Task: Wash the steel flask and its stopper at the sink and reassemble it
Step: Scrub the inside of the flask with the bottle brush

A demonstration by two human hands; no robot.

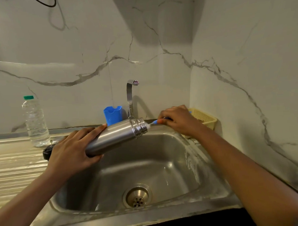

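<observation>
While the flask point(118, 136) lies tilted above the sink point(163, 163), open mouth toward 2 o'clock, the left grip point(73, 149) wraps its base end at the basin's 9 o'clock. Right grip point(177, 120) pinches a blue brush point(154, 122), tip at the flask's mouth, just below the tap point(130, 96) at 12 o'clock. Black object point(47, 152), not identifiable, on the counter point(15, 168) just behind the left grip, near a bottle point(36, 122)

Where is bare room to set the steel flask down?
Free: ribbed steel drainboard, nearer than the clear plastic bottle and black object; sink basin around the round drain. Crowded behind it: blue plastic holder, chrome tap, yellow mesh basket.
</observation>
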